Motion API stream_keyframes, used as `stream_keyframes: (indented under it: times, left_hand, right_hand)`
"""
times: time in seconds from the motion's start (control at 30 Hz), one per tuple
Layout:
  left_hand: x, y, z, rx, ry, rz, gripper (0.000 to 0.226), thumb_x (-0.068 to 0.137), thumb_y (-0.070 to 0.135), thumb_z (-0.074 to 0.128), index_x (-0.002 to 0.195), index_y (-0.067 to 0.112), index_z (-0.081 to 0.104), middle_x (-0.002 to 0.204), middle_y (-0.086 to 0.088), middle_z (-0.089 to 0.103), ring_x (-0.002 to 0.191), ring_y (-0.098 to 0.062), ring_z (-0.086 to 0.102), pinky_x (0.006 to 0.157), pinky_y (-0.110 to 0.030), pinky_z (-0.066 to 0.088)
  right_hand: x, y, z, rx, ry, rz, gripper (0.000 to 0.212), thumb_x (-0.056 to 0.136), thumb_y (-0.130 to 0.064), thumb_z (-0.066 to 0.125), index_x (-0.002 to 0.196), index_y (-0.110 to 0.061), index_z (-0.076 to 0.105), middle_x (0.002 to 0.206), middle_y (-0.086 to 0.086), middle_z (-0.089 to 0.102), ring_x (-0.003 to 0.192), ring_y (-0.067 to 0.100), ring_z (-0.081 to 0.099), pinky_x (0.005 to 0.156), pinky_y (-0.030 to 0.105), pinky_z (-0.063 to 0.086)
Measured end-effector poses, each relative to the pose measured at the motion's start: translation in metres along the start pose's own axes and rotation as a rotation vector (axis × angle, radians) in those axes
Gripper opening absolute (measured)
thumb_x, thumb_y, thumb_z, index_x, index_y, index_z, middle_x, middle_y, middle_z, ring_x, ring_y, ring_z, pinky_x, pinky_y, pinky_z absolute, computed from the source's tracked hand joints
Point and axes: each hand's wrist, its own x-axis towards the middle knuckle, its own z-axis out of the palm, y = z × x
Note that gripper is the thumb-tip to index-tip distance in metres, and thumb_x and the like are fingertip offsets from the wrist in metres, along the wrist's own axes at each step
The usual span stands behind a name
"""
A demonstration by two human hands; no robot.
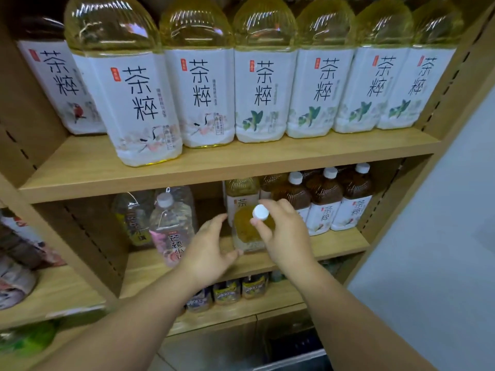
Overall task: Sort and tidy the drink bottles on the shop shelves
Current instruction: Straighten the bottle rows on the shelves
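Note:
A yellow tea bottle [247, 231] with a white cap stands near the front of the middle shelf [340, 243]. My right hand [284, 234] grips its neck just under the cap. My left hand [211, 250] hovers open to the left of the bottle, its fingertips near the bottle's base. Behind it stand another yellow tea bottle [241, 196] and three brown tea bottles [325, 199] in a row to the right. A pink-labelled clear bottle [171, 226] stands to the left.
The top shelf [214, 167] carries a row of several large yellow tea bottles [263, 84]; the second from the left [128, 89] stands further forward. Small bottles [227, 290] sit on the shelf below. A grey wall [442, 236] borders the unit's right side.

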Motion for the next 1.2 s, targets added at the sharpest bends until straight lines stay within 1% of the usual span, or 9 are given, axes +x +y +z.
stream_keyframes:
  times: [0.2,0.33,0.67,0.8,0.9,0.97,1.03,1.1,1.2]
  left_hand:
    - [-0.002,0.004,0.029,-0.123,-0.011,0.089,0.098,0.074,0.036,0.088,0.153,0.038,0.032,0.151,0.008,0.046,0.131,-0.014,0.051,0.109,-0.03,0.042]
    - [-0.007,0.007,0.037,-0.14,-0.005,0.103,0.094,0.07,0.041,0.091,0.147,0.037,0.038,0.146,0.013,0.049,0.125,-0.01,0.054,0.099,-0.026,0.044]
    - [-0.005,0.002,0.035,-0.095,-0.068,0.098,0.088,0.077,0.046,0.083,0.148,0.033,0.034,0.148,0.009,0.048,0.123,-0.014,0.057,0.1,-0.044,0.052]
    - [0.0,0.003,0.029,-0.104,-0.022,0.087,0.081,0.08,0.035,0.084,0.145,0.028,0.036,0.134,0.012,0.051,0.115,-0.014,0.057,0.098,-0.033,0.048]
    - [0.011,0.009,0.022,-0.169,-0.027,0.028,0.075,0.081,0.031,0.084,0.14,0.035,0.037,0.13,0.012,0.055,0.116,-0.015,0.058,0.1,-0.038,0.049]
    - [0.02,0.012,0.02,-0.198,-0.043,-0.03,0.075,0.081,0.032,0.084,0.142,0.03,0.039,0.133,0.008,0.056,0.122,-0.016,0.055,0.106,-0.041,0.047]
    - [0.028,0.017,0.018,-0.204,-0.058,-0.096,0.074,0.083,0.032,0.083,0.144,0.023,0.041,0.128,0.009,0.054,0.12,-0.015,0.053,0.106,-0.038,0.045]
    - [0.037,0.022,0.015,-0.224,-0.071,-0.154,0.059,0.085,0.032,0.081,0.135,0.022,0.052,0.122,0.007,0.059,0.115,-0.016,0.057,0.103,-0.038,0.048]
    - [0.05,0.026,0.009,-0.3,-0.107,-0.233,0.023,0.089,0.031,0.078,0.107,0.028,0.064,0.117,-0.002,0.07,0.111,-0.022,0.065,0.099,-0.038,0.051]
  right_hand:
    - [-0.05,0.017,0.007,0.07,0.072,-0.067,0.031,0.093,-0.037,0.068,0.122,-0.027,0.062,0.107,-0.009,0.055,0.102,0.014,0.054,0.081,0.027,0.046]
    - [-0.063,0.022,0.006,0.132,0.068,-0.05,0.032,0.091,-0.039,0.068,0.121,-0.032,0.06,0.107,-0.01,0.056,0.104,0.015,0.054,0.082,0.034,0.052]
    - [-0.057,0.017,0.002,0.139,0.044,-0.075,0.036,0.091,-0.031,0.074,0.125,-0.027,0.064,0.111,-0.012,0.054,0.107,0.012,0.054,0.086,0.024,0.047]
    - [-0.035,0.022,-0.01,0.255,-0.034,0.002,0.057,0.084,-0.051,0.075,0.135,-0.029,0.06,0.13,-0.014,0.054,0.121,0.001,0.051,0.099,0.026,0.048]
    - [-0.006,0.034,-0.022,0.225,0.036,0.126,0.066,0.092,-0.063,0.056,0.147,-0.027,0.05,0.153,-0.005,0.038,0.138,0.014,0.043,0.106,0.036,0.045]
    - [0.02,0.043,-0.03,0.183,0.143,0.206,0.055,0.099,-0.048,0.054,0.143,-0.015,0.051,0.148,0.008,0.041,0.133,0.029,0.047,0.104,0.043,0.046]
    - [0.045,0.05,-0.037,0.094,0.134,0.258,0.046,0.101,-0.027,0.056,0.142,-0.007,0.05,0.133,0.017,0.05,0.127,0.036,0.047,0.1,0.04,0.044]
    - [0.062,0.054,-0.039,0.059,-0.012,0.253,0.055,0.1,-0.017,0.054,0.153,-0.017,0.04,0.123,0.016,0.057,0.118,0.036,0.053,0.092,0.038,0.048]
    - [0.068,0.059,-0.038,0.005,-0.127,0.249,0.06,0.1,-0.019,0.058,0.155,-0.033,0.038,0.134,0.01,0.059,0.107,0.031,0.06,0.087,0.035,0.051]
